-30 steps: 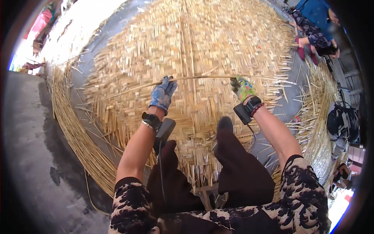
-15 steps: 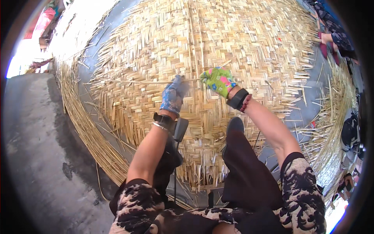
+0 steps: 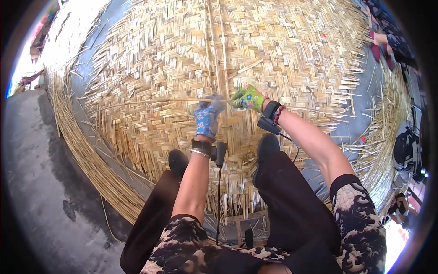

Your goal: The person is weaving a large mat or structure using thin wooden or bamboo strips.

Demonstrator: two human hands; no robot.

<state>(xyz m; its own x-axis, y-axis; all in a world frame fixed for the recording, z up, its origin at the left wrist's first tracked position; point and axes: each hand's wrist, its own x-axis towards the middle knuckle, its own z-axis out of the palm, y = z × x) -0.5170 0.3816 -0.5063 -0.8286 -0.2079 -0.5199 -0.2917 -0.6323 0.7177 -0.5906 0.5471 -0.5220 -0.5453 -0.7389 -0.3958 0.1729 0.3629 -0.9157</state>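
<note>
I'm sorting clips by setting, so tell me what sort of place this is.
Probably a weaving workspace; whether indoors or out is unclear. A big woven mat is spread out, with a long bundle of strips along its left and loose strips to its right.

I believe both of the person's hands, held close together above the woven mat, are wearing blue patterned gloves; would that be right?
Not quite: the head view shows the right hand in a green patterned glove, not a blue one. The left hand does wear a blue patterned glove, and both are close together above the woven mat.
</note>
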